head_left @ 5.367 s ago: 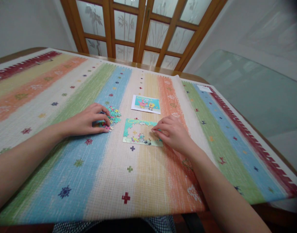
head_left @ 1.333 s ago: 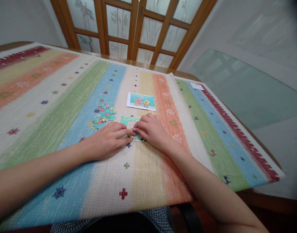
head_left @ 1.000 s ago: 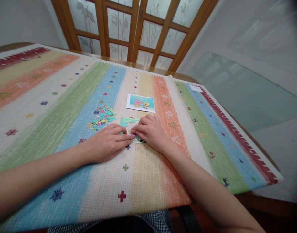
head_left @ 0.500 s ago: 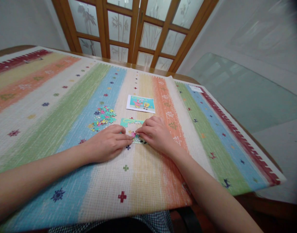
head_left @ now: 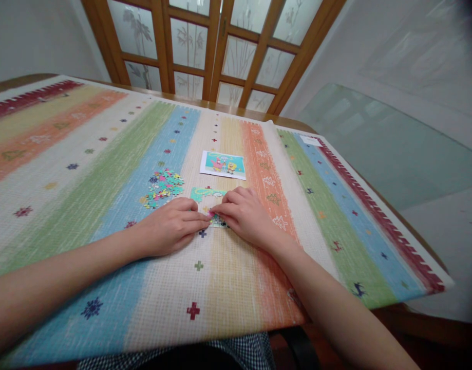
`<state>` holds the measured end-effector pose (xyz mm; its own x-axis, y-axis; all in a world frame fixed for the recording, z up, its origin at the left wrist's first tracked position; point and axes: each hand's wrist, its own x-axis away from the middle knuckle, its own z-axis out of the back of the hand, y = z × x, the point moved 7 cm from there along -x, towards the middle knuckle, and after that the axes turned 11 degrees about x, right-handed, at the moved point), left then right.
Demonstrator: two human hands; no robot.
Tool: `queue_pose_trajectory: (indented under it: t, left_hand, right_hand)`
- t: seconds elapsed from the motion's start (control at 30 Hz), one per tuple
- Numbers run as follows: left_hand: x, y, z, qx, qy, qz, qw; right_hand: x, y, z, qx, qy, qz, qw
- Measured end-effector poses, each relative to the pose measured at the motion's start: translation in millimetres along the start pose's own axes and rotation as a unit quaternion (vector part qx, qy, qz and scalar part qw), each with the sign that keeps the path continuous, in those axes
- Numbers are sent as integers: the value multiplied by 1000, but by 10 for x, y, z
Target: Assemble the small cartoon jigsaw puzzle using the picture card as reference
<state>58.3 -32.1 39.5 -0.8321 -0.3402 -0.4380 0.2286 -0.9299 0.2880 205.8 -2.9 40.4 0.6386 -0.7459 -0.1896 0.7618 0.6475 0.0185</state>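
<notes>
A partly assembled jigsaw puzzle [head_left: 198, 193] lies on the tablecloth between my hands, with a turquoise strip along its far side and dark-marked pieces along its near side. My left hand [head_left: 176, 226] rests to the left, fingers stretched out, with the fingertips touching the puzzle's lower left part. From the right, my right hand [head_left: 241, 213] reaches over the puzzle, thumb and forefinger pinched at a small pink puzzle piece [head_left: 211, 213]. The fingers hide most of that piece, and my right hand covers the puzzle's right part.
A heap of loose puzzle pieces [head_left: 164, 187] sits left of the puzzle. Beyond it lies a picture card [head_left: 224, 165] with cartoon figures. The striped tablecloth [head_left: 236, 288] covers the table, and a small white paper [head_left: 311, 141] is at the far right.
My right hand's fingertips have shifted slightly left, towards my left fingertips. My left hand stays in nearly the same place. The heap and the card have not moved.
</notes>
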Motion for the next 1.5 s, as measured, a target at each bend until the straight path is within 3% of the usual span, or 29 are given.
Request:
queue_pose_trajectory:
  t: [0.13,0.23,0.33,0.43,0.47,0.6,0.8,0.97,1.2,1.33,1.5]
  left_hand:
    - [7,1,-15,1,2,5,1000]
    - [1,-7,16,-3,6,3,1000]
    - [16,-106,242,-21,85,34,996]
    - [149,-324,608,-56,213,104,970]
    - [204,-408,689,-71,224,122,964]
    - [416,-763,844,-109,188,155,964]
    - [603,-1061,835,-151,113,127,974]
    - [637,-1123,793,-138,44,141,979]
    - [655,-1047,807,-110,11,109,988]
    - [624,-1064,730,-105,-3,154,982]
    - [567,-1076,642,-112,24,218,969]
  right_hand:
    - [-5,-48,-7,16,-3,2,1000]
    - [7,42,46,-21,33,-16,999]
    - [59,247,147,-61,95,-56,992]
    - [122,434,225,-71,129,-80,986]
    - [139,485,243,-68,132,-88,985]
    - [194,613,316,-50,146,-115,981]
    - [281,716,340,-93,185,-160,965]
    - [289,735,260,-58,171,-186,966]
    - [245,689,191,-12,136,-179,974]
    - [243,689,192,-30,140,-173,975]
    - [278,715,243,-43,165,-174,970]
